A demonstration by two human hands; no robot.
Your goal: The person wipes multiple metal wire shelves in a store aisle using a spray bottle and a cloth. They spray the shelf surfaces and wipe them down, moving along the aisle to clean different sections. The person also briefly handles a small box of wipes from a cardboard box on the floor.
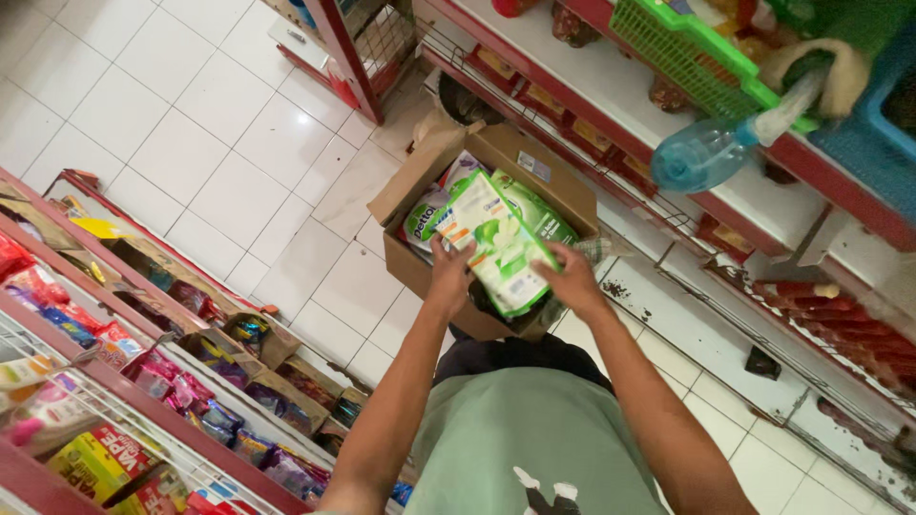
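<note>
pouch: a flat green-and-white refill pouch [498, 250] with a leaf-like print, tilted and held up right over the open box, pretty much mid-frame

left hand: the left hand [449, 272] is gripping the pouch at its near left edge, fingers curled onto the pack

right hand: the right hand [571, 277] has the near right edge of the same pouch, thumb on top, so both hands are clamped on it at once

box: an open brown cardboard box [420, 262] sitting on the floor, flaps folded outward, directly under the pouch

other packs: more green-and-white packs [425, 217] still stacked inside the box, peeking out at the far left of the held one; can't tell how many

floor: white square tiles [181, 143], a bit grubby near the right-hand shelf

right shelf: a red-and-white shelf unit [611, 91] running along the right side, far end going out of frame

spray bottle: a blue see-through spray bottle [706, 153] lying on its side on that right shelf, nozzle pointing right and away

baskets: a green plastic basket [687, 48] just beyond the bottle, and a blue basket [873, 124] at the right edge

left shelf: a low red rack [124, 381] on the near left, crammed with small colourful sachets and packets

person: green shirt [534, 448] and dark shorts at the bottom of the view, both arms stretched forward toward the box
</note>
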